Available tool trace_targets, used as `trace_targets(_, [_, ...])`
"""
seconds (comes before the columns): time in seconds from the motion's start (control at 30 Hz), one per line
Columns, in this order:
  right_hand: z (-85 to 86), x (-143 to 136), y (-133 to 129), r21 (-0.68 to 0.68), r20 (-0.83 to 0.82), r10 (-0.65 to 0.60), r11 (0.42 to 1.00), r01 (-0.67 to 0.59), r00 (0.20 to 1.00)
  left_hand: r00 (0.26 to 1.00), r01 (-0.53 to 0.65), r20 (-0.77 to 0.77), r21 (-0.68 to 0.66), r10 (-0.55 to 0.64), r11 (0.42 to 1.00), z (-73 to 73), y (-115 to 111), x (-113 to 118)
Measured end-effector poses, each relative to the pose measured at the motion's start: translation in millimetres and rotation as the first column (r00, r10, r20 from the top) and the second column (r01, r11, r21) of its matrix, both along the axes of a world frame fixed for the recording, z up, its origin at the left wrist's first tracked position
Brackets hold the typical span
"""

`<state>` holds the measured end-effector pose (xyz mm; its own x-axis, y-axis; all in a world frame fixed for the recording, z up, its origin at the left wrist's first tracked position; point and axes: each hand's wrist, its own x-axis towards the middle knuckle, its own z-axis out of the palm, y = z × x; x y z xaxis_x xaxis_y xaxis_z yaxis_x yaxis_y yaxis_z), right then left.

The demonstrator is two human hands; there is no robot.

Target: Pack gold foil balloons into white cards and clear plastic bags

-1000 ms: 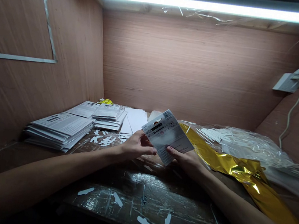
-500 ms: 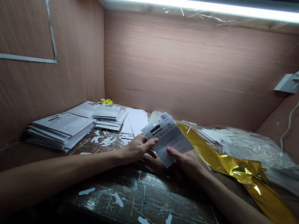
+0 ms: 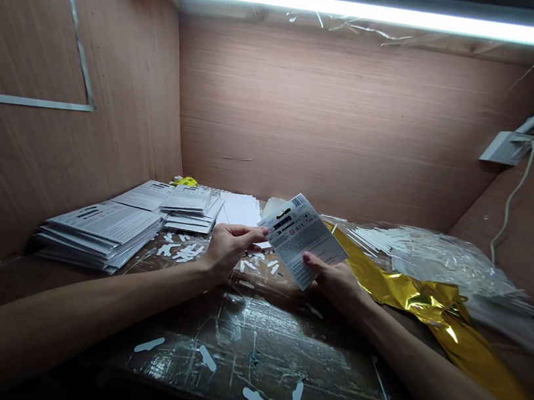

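A grey-and-white printed backing card [image 3: 309, 245] is held tilted above the table, its text side toward me. Gold foil shows through the hang hole near its top edge. My right hand [image 3: 335, 282] grips the lower right part, thumb on the front and fingers hidden behind. At the card's left corner is my left hand [image 3: 230, 248], thumb and fingers closed together and touching the edge. Whether a small piece is also between those fingers, I cannot tell. Small white hang-hole cut-outs [image 3: 185, 253] lie scattered on the table beside and below my hands.
Stacks of printed cards [image 3: 104, 230] stand at the left, with white sheets [image 3: 239, 211] behind my left hand. Gold foil [image 3: 426, 302] runs along the right, near clear plastic bags [image 3: 457, 263] and white strips [image 3: 375, 238]. More cut-outs [image 3: 256, 399] lie near the front edge.
My left hand has moved left from the card's face to its left corner. The hang hole, pale before, now shows gold through it. My right hand keeps its grip.
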<state>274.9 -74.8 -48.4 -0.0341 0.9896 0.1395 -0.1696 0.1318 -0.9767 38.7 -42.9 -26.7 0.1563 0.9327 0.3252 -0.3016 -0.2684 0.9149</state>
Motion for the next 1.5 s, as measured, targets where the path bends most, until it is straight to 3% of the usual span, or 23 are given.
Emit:
trace_targets(0.23, [4.8,2,-5,0.031,0.163,0.027,0.999,-0.033,0.986,0.998,-0.055,0.028,0.188,0.051,0.981,9.9,8,-5])
trace_targets(0.33, [8.1,-1,-7,0.049,0.198,0.036,0.998,-0.047,0.980,0.993,-0.053,-0.082,0.304,0.081,0.951,11.9,4,-6])
trace_targets(0.43, [9.4,-2,-5,0.141,0.272,-0.015,0.990,-0.024,0.962,0.971,0.001,-0.229,0.308,0.073,0.951,10.4,1,-7])
trace_targets(0.5, [9.8,-4,-5,0.167,0.300,-0.025,0.986,-0.027,0.954,0.934,-0.006,-0.330,0.368,0.137,0.930,9.2,0,-8])
trace_targets(0.57, [10.7,-7,-8,0.117,0.271,-0.007,0.993,-0.026,0.963,0.865,0.004,-0.423,0.544,0.270,0.839,9.5,2,-11])
trace_targets(0.63, [12.1,-11,-12,0.029,0.185,0.032,0.999,-0.038,0.982,0.782,0.114,-0.490,0.721,0.386,0.683,11.2,5,-14])
trace_targets(0.7, [13.9,-15,-15,-0.043,0.085,0.112,0.993,-0.109,0.990,0.717,0.271,-0.551,0.785,0.427,0.558,12.9,8,-17])
trace_targets(0.73, [14.7,-15,-17,-0.069,0.049,0.167,0.984,-0.164,0.985,0.684,0.341,-0.592,0.776,0.426,0.530,13.2,10,-19])
trace_targets(0.83, [16.3,-11,-16,-0.132,0.022,0.290,0.950,-0.285,0.957,0.567,0.472,-0.738,0.656,0.367,0.589,10.3,16,-21])
trace_targets(0.93, [16.7,1,-10,-0.173,0.094,0.310,0.941,-0.291,0.946,0.486,0.557,-0.843,0.502,0.230,0.661,3.6,22,-21])
trace_targets(1.0, [16.7,8,-6,-0.201,0.152,0.317,0.937,-0.285,0.936,0.474,0.571,-0.862,0.457,0.181,0.682,-0.2,24,-21])
trace_targets(1.13, [17.7,7,-5,-0.197,0.159,0.318,0.938,-0.286,0.935,0.491,0.504,-0.842,0.484,0.224,0.715,-2.7,24,-22])
trace_targets(1.2, [19.2,2,-4,-0.094,0.063,0.242,0.967,-0.236,0.968,0.485,0.479,-0.836,0.500,0.257,0.721,-3.0,22,-22])
trace_targets(1.27, [20.8,-2,-2,0.020,-0.048,0.096,0.995,-0.095,0.994,0.493,0.450,-0.830,0.501,0.263,0.739,-3.8,21,-21])
trace_targets(1.33, [21.9,0,3,0.077,-0.056,-0.049,0.996,0.053,0.997,0.541,0.410,-0.803,0.512,0.251,0.754,-5.1,21,-20])
trace_targets(1.43, [22.0,11,8,0.151,0.266,-0.202,0.974,0.166,0.942,0.616,0.290,-0.731,0.558,0.295,0.778,-5.1,23,-19])
trace_targets(1.5, [22.0,17,7,0.247,0.548,-0.268,0.957,0.153,0.792,0.637,0.164,-0.691,0.555,0.342,0.815,-3.4,27,-21])
